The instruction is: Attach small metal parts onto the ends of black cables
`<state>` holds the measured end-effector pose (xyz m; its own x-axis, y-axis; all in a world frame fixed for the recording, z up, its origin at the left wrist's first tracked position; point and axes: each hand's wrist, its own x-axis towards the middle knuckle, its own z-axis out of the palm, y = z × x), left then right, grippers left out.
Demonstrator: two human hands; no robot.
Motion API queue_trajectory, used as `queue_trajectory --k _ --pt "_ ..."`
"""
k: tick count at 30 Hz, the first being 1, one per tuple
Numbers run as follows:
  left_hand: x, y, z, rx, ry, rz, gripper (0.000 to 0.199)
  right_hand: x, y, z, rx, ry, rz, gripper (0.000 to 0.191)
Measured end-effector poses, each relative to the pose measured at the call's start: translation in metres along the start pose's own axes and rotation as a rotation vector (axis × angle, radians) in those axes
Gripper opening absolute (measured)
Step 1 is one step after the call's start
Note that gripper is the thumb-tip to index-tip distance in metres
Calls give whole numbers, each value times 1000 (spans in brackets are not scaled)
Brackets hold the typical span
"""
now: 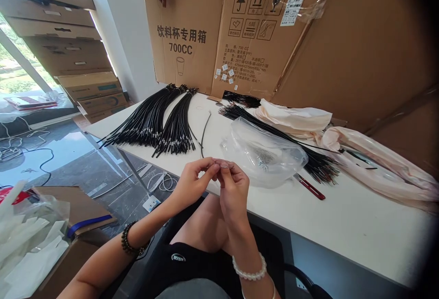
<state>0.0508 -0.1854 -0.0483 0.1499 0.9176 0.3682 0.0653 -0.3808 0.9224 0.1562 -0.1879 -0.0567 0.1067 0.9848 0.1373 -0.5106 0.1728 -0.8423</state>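
Note:
My left hand and my right hand meet above the table's front edge, fingertips pinched together. Whatever sits between the fingertips is too small and covered to make out. Just behind them a single thin black cable lies on the white table, its lower end reaching close to my left hand's knuckles. Right of my hands rests a clear plastic bag with small metallic bits inside. Beyond it a red-handled cutter knife lies on the tabletop.
Bundles of black cables with pale tags lie at the back left. Another cable bundle stretches behind the bag, beside pale plastic wrapping. A big cardboard panel stands behind. At lower left is a box of plastic scraps.

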Motion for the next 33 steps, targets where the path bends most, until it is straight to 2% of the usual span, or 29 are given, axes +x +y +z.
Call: queue_trajectory --k 10,18,27,33 --pt "3 -15 1 -100 -55 75 42 -3 -3 2 5 -7 8 16" --pt "1 -13 -19 -19 -102 69 55 -6 -13 3 -171 -65 -74 15" --pt "-3 5 -15 185 -43 96 38 -10 -15 7 -233 -54 -112 18" --pt "-4 4 -16 239 -18 110 39 -22 -6 0 -261 70 -187 16"
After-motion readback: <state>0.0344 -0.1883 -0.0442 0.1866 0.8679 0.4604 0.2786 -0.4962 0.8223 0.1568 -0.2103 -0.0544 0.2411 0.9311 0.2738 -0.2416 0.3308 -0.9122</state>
